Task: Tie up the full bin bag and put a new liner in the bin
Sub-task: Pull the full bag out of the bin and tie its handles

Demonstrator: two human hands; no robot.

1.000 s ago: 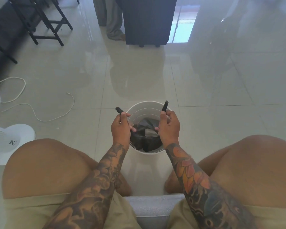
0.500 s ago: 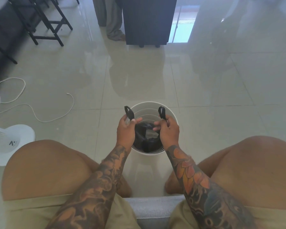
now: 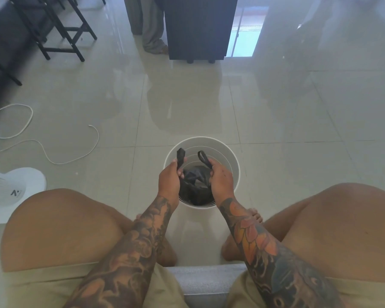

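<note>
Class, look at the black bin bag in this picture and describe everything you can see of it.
The bin bag is black, thin, crinkled plastic, sitting low inside the white bin on the tiled floor. Its body is slumped and folded, its contents hidden. Two narrow handle loops rise from it, not yet tied: the left hand grips one, the right hand pinches the other, held apart above the bin's mouth. No knot shows.

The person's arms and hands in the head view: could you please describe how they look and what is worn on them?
Both forearms are bare, with no sleeves, and covered in tattoos. The left forearm carries dark grey swirling designs. The right forearm shows orange and red flower petals with dark blue-grey work nearer the elbow. The left hand and right hand wear no gloves.
</note>
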